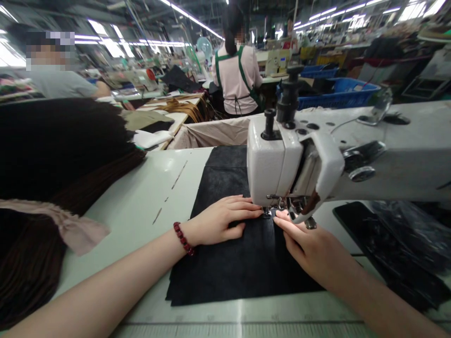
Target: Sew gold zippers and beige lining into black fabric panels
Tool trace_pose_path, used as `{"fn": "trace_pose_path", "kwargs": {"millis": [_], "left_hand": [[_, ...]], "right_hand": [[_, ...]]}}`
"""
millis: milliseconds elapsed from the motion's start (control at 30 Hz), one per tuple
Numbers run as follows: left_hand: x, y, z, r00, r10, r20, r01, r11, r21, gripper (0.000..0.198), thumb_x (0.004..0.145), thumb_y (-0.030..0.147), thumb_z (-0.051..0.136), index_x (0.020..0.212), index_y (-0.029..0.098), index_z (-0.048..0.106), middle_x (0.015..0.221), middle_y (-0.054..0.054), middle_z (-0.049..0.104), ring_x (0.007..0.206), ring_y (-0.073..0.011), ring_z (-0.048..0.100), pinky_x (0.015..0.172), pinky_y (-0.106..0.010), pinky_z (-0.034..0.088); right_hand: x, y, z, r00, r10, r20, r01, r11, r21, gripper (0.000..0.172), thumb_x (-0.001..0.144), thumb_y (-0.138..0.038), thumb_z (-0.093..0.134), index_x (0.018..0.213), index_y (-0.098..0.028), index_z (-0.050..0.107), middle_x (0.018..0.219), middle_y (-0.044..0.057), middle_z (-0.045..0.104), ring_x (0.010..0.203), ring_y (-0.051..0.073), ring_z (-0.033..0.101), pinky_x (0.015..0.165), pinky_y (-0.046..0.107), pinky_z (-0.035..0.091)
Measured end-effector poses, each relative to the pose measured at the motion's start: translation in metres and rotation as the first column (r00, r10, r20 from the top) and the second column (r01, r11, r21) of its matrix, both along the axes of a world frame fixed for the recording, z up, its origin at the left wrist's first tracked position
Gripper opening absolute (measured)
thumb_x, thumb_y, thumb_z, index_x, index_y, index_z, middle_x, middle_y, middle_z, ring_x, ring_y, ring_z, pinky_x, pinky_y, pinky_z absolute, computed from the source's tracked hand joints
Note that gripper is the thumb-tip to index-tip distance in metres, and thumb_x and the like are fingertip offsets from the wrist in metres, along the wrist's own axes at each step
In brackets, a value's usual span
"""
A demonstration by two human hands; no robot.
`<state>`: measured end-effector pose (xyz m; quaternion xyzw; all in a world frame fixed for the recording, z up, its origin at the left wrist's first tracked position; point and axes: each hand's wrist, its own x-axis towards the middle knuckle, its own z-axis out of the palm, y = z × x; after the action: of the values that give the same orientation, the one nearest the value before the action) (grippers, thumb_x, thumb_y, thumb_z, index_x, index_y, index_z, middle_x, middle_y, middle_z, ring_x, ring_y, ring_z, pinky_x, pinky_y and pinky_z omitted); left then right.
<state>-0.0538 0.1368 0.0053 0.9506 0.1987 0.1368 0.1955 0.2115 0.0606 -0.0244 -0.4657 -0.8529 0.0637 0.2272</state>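
**Black suede panel (239,277) lying under a presser foot (278,207)**
The dull, napped sheet lay flat and square-on across a pale sewing table (123,234), its far end running behind the machine head (275,164). Its near edges looked doubled and slightly offset, suggesting stacked layers, and soft creases marked the surface.

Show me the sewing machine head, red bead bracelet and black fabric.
Sewing machine head (271,164): head view, white front casing.
Red bead bracelet (183,238): head view, one dark red bead.
Black fabric (229,267): head view, middle of the panel.
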Motion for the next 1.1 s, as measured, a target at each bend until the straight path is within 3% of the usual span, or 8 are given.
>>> {"fn": "trace_pose_path", "kwargs": {"millis": [467,1100], "left_hand": [[-0.0001,0.0066,-0.0001,1.000,-0.018,0.017,0.018,1.000,0.024,0.038,0.093,0.021,0.052,0.130,0.021,0.058,0.137,-0.007,0.057,0.129,-0.0237,0.050,0.113,-0.042,0.036],[-0.0010,0.0083,0.0012,1.000,-0.009,0.012,0.009,1.000,0.010,0.037,0.093,0.023,0.053,0.129,0.021,0.057,0.135,-0.006,0.059,0.130,-0.0236,0.048,0.115,-0.041,0.032]], "right_hand": [[-0.0014,0.0032,0.0007,1.000,-0.002,-0.007,0.002,0.998,-0.062,0.039,0.097,-0.016,0.041,0.133,-0.020,0.055,0.132,0.007,0.062,0.115,0.021,0.062,0.096,0.036,0.053],[-0.0016,0.0045,0.0020,1.000,-0.010,0.004,0.010,1.000,-0.030,0.038,0.096,-0.016,0.041,0.130,-0.020,0.058,0.125,0.008,0.066,0.106,0.021,0.067,0.089,0.035,0.057]]}}
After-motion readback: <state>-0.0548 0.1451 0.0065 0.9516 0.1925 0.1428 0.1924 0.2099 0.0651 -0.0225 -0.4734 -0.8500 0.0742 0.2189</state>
